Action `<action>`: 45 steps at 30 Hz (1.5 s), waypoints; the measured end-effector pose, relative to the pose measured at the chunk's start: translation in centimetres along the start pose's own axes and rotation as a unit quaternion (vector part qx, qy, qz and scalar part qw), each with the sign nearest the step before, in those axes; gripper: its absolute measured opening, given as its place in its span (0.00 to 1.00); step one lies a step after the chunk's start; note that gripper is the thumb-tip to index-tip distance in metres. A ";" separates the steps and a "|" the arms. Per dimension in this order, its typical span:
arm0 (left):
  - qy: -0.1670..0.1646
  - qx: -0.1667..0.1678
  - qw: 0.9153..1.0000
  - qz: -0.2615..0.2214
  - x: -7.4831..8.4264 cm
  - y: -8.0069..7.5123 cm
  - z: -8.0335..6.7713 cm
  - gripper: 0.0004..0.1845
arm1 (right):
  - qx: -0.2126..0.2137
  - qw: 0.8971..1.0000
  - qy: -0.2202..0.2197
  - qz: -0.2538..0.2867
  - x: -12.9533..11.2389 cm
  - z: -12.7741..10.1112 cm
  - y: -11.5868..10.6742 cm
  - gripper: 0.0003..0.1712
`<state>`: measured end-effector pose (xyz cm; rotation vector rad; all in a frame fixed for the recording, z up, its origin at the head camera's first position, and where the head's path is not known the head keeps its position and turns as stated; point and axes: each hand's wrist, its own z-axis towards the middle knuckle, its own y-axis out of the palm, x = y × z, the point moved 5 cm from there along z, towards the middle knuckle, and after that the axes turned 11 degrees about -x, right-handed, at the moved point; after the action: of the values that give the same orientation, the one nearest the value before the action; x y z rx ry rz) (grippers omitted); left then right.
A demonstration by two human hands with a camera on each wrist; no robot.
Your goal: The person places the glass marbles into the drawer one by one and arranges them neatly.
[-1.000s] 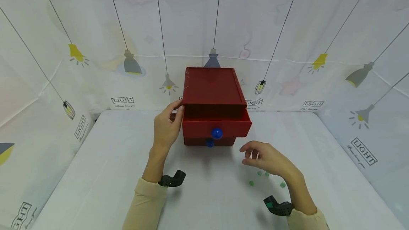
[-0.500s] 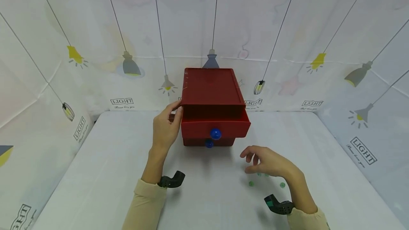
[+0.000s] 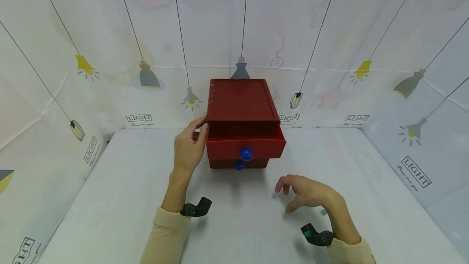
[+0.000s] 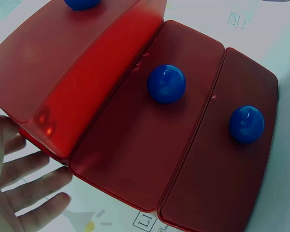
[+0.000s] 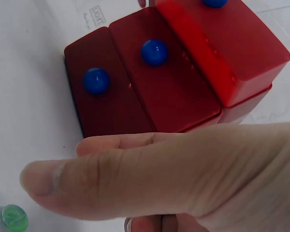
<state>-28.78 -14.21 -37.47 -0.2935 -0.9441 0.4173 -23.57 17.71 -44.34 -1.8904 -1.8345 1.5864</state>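
A red cabinet [image 3: 242, 101] with stacked drawers and round blue knobs stands toward the back of the table. Its top drawer [image 3: 223, 150] is pulled out, while the two lower drawers look closed in the left wrist view. My left hand [image 3: 188, 150] rests against the cabinet's left side; its fingers [image 4: 36, 186] are nearly straight there. In front and to the right, my right hand [image 3: 311, 192] hovers above the table with thumb and fingers apart, holding nothing. One green glass marble [image 3: 323, 212] shows beside it, and a marble [image 5: 14, 218] lies near the thumb in the right wrist view.
The white table [image 3: 121, 199] meets a backdrop cloth [image 3: 183, 31] printed with hanging lamps just behind the cabinet. Black wrist cameras sit on both forearms, the left one [image 3: 197, 207] and the right one [image 3: 316, 235].
My right hand has moved down toward the marbles and its thumb has spread from the fingers. It now hides several marbles seen earlier. The left hand stays on the cabinet.
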 end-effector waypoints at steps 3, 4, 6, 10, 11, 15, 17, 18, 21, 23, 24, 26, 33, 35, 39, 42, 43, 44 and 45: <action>0.000 0.000 1.000 0.002 -0.1 0.0 0.0 0.18 | -0.003 1.000 -0.007 -0.006 0.0 0.2 0.2 0.26; -0.001 0.000 1.000 0.002 -0.1 0.0 0.0 0.19 | -0.003 1.000 -0.008 -0.006 0.0 0.2 0.2 0.25; 0.000 0.000 1.000 0.003 -0.1 0.0 0.0 0.19 | -0.005 1.000 -0.012 -0.008 0.0 0.3 0.3 0.24; 0.004 0.001 1.000 0.000 0.0 0.0 0.0 0.19 | -0.007 1.000 -0.014 -0.009 -0.1 0.5 0.4 0.20; 0.005 0.001 1.000 -0.001 0.1 0.0 0.0 0.18 | -0.007 1.000 -0.014 -0.010 -0.1 0.5 0.4 0.20; 0.007 0.003 1.000 0.000 0.1 0.0 0.0 0.18 | -0.008 1.000 -0.020 -0.008 0.0 0.7 0.6 0.17; 0.006 0.002 1.000 0.000 0.1 0.0 0.0 0.18 | -0.008 1.000 -0.024 -0.008 0.1 0.8 0.6 0.15; 0.006 0.002 1.000 0.000 0.1 0.0 0.0 0.18 | -0.008 1.000 -0.025 -0.009 0.1 0.9 0.6 0.15; 0.005 0.001 1.000 -0.001 0.1 0.0 -0.1 0.18 | -0.007 1.000 -0.024 -0.012 0.2 1.0 0.7 0.13; 0.006 0.002 1.000 -0.001 0.1 0.0 -0.1 0.18 | -0.006 1.000 -0.021 -0.015 0.3 1.1 0.7 0.12; 0.006 0.003 1.000 -0.001 0.1 0.0 0.0 0.18 | -0.005 1.000 -0.018 -0.016 0.3 1.2 0.7 0.12; 0.009 0.004 1.000 0.000 0.1 0.0 0.0 0.18 | -0.005 1.000 -0.013 -0.016 0.4 1.3 0.8 0.12; 0.009 0.003 1.000 -0.002 0.2 0.0 0.1 0.18 | -0.004 1.000 -0.003 -0.014 0.5 1.5 0.8 0.12; 0.008 0.001 1.000 -0.003 0.2 0.0 0.1 0.18 | -0.006 1.000 -0.003 -0.013 0.6 1.5 0.7 0.12; 0.006 -0.001 1.000 -0.003 0.2 0.0 0.1 0.18 | -0.011 1.000 -0.005 -0.007 0.7 1.1 0.5 0.12; 0.004 -0.001 1.000 -0.004 0.2 0.0 0.1 0.18 | -0.018 1.000 -0.003 -0.005 0.8 0.8 0.6 0.13; 0.004 -0.001 1.000 -0.003 0.1 0.0 0.1 0.18 | -0.021 1.000 -0.001 -0.004 0.8 0.7 0.6 0.13; 0.004 -0.001 1.000 -0.003 0.1 0.0 0.1 0.18 | -0.025 1.000 0.003 -0.003 0.8 0.6 0.7 0.13; 0.004 -0.001 1.000 -0.003 0.1 0.0 0.1 0.18 | -0.027 1.000 0.003 -0.006 0.8 0.6 0.8 0.13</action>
<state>-28.75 -14.16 -37.34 -0.2931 -0.9379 0.4099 -23.64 17.74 -45.63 -1.9008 -1.9003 1.5413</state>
